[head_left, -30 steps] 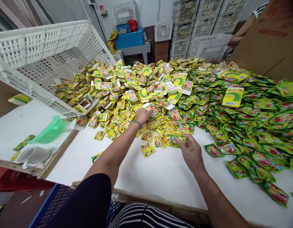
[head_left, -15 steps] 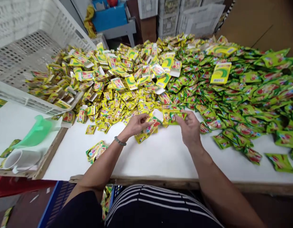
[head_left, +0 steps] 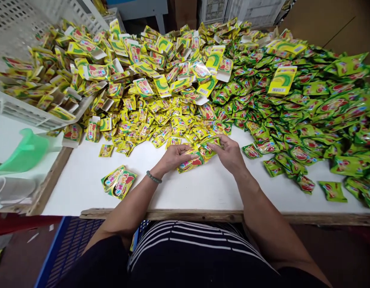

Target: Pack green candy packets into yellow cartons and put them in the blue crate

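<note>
My left hand [head_left: 173, 158] is closed on a small yellow-green carton [head_left: 191, 161] with a red picture, held low over the white table [head_left: 191, 192]. In my right hand [head_left: 229, 154], thumb and fingers pinch a green candy packet [head_left: 209, 149], which meets the right end of the carton. How far it sits inside I cannot tell. Just beyond my hands lies a heap of small yellow sachets [head_left: 143, 124]. Two flat printed cartons [head_left: 120, 182] overlap on the table left of my left forearm.
Green packets [head_left: 311, 116] are piled on the right, and open empty cartons [head_left: 137, 52] at the back. A white crate [head_left: 32, 114] spills cartons at the left. Beside it are a green scoop [head_left: 24, 152] and a white mug [head_left: 14, 190]. A wooden edge [head_left: 197, 216] runs along the front.
My right hand has moved left, bringing the packet against the carton's end. The carton has turned from tilted upward to lying nearly level. The whole view has shifted slightly.
</note>
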`<state>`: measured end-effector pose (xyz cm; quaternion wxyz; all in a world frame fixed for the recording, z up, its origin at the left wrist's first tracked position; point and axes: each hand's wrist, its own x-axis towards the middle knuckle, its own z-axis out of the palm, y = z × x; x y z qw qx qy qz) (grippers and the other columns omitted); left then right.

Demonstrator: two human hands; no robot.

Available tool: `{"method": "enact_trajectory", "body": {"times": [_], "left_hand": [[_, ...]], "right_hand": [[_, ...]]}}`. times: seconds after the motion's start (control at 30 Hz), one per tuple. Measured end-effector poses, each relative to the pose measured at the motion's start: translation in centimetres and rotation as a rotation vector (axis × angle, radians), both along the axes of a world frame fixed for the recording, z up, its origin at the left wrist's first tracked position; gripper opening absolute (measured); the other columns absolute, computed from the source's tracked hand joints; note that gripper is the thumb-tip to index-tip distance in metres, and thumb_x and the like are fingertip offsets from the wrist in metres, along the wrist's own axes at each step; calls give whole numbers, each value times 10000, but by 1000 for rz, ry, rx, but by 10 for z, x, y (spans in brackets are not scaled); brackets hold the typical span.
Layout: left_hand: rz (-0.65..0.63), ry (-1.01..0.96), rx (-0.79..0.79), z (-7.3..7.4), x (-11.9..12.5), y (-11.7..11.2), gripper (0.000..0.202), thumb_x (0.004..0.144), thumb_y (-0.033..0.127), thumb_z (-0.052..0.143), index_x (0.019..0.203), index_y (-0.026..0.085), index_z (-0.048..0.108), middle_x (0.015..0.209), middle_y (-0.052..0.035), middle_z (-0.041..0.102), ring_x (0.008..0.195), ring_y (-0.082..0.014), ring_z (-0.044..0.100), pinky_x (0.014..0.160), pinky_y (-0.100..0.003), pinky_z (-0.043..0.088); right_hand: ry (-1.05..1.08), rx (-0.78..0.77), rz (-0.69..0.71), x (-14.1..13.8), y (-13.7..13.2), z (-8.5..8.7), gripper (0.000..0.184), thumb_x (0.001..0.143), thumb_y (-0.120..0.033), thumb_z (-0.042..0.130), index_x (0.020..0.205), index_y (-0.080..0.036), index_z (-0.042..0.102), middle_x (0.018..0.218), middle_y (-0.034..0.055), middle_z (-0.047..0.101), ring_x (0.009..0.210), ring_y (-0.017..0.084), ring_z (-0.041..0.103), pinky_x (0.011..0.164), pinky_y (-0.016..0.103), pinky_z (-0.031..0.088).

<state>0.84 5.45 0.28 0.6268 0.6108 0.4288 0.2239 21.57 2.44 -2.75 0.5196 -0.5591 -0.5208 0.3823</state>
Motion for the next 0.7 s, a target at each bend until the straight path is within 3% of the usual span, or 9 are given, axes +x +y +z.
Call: {"method": "enact_trajectory", "body": {"times": [0.1,0.27,0.43,0.57,0.7], "left_hand": [[40,-21,-68,1,2,0,396,630,464,818,719,127,631,509,67,410,443,-35,295,438,-210,175],[130,-106,-188,-3,4,2,443,622,495,819,769,117,639,568,38,524,456,-37,368,445,-196,220],[120,-100,-144,-5,1,2,429,613,456,835,815,109,683,556,34,552,464,-44,402,445,-190,250],[131,-133,-160,-5,3,0,432,558,395,874,833,112,699,631,1,639,540,-86,538,495,-199,369],[192,-187,-199,-7,8,-2,462,535,380,888,865,112,706,669,-13,678,579,-111,597,541,-217,432]], "right_hand": [[-14,-1,-41,-5,-3,2,227,763,-396,693,894,-216,649,788,2,665,760,180,609,755,334,498],[-40,-15,-57,-12,-6,2,275,778,-463,672,897,-215,665,818,16,667,760,183,606,734,341,504],[-183,-7,-42,-12,-5,3,330,743,-535,673,795,-210,663,992,74,652,934,230,590,730,354,485],[-207,-7,23,-17,-4,-1,298,756,-509,665,730,-214,640,925,61,613,854,201,578,719,342,485],[-52,-16,-47,-20,-4,-3,317,737,-476,701,916,-217,659,861,27,626,802,180,589,729,337,500]]}}
